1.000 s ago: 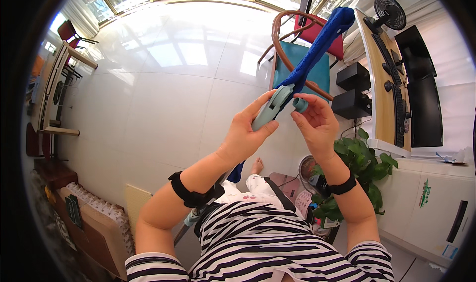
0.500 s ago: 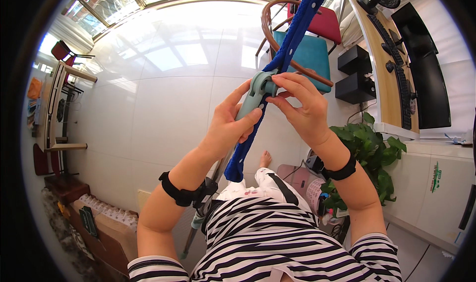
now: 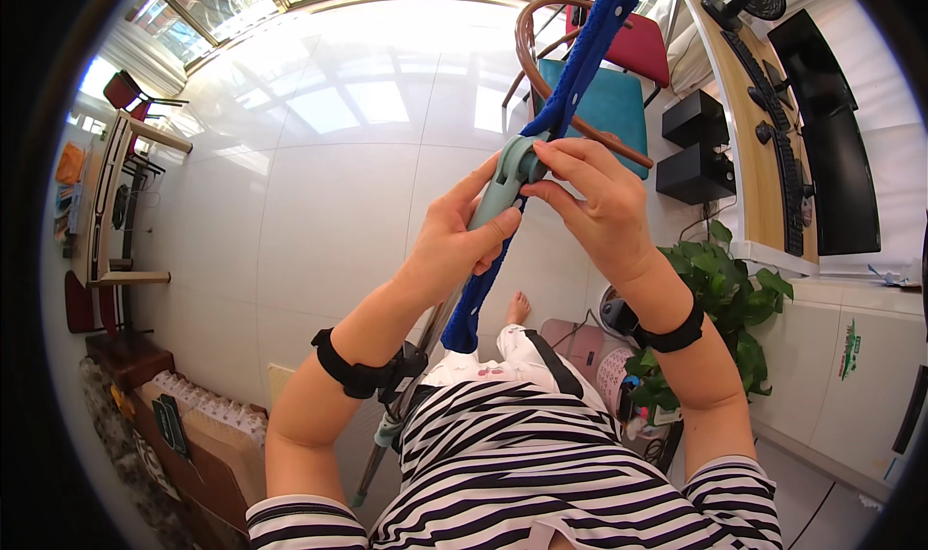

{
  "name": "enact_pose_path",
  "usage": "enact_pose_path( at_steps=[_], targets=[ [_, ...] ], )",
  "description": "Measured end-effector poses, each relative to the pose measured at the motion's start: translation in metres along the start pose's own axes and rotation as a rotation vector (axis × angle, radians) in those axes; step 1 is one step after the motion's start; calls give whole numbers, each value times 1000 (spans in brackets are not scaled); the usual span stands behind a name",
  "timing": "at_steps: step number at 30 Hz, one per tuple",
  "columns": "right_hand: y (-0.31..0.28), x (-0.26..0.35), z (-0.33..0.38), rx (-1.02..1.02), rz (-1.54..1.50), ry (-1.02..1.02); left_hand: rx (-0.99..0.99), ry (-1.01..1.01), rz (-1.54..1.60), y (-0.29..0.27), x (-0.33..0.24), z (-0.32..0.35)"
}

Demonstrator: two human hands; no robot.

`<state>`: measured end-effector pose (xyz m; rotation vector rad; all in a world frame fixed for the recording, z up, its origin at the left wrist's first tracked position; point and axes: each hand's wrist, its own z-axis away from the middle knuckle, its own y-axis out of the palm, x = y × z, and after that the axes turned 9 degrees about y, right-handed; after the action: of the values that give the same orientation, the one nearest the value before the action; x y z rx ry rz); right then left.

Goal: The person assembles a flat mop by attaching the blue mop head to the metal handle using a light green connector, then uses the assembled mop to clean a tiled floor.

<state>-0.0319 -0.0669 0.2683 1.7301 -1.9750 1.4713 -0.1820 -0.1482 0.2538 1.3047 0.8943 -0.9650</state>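
A flat mop is raised before me, its long blue cloth head (image 3: 590, 52) slanting from the upper right down toward my lap. My left hand (image 3: 459, 229) is wrapped around the pale green mop neck (image 3: 498, 200) just below the hinge. At the hinge, my right hand (image 3: 597, 197) pinches the round grey-green knob (image 3: 531, 167) between thumb and fingers. Behind my left forearm the mop's pole (image 3: 372, 468) runs down past my left side, partly hidden. What lies under my right fingertips is covered.
A chair with a teal seat (image 3: 614, 105) and curved wooden arm stands beyond the mop head. To the right are a desk (image 3: 764, 154) with keyboards and monitors, black speakers (image 3: 694, 173) and a leafy plant (image 3: 720, 303). A pink scale (image 3: 570, 342) lies near my foot.
Both hands and the mop joint have shifted slightly right in view. The knob side of the joint appears turned a little, with my right fingers still on it.
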Motion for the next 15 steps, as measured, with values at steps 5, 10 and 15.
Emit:
enact_pose_path(
  at_steps=[5,10,15],
  targets=[
    [-6,3,-2,12,126,-72,25,-7,-41,0,-1,0],
    [-7,2,-5,16,129,-34,26,2,-86,4,-3,1],
    [-3,3,-9,230,-261,625,-47,2,-208,2,9,-2]
  ],
)
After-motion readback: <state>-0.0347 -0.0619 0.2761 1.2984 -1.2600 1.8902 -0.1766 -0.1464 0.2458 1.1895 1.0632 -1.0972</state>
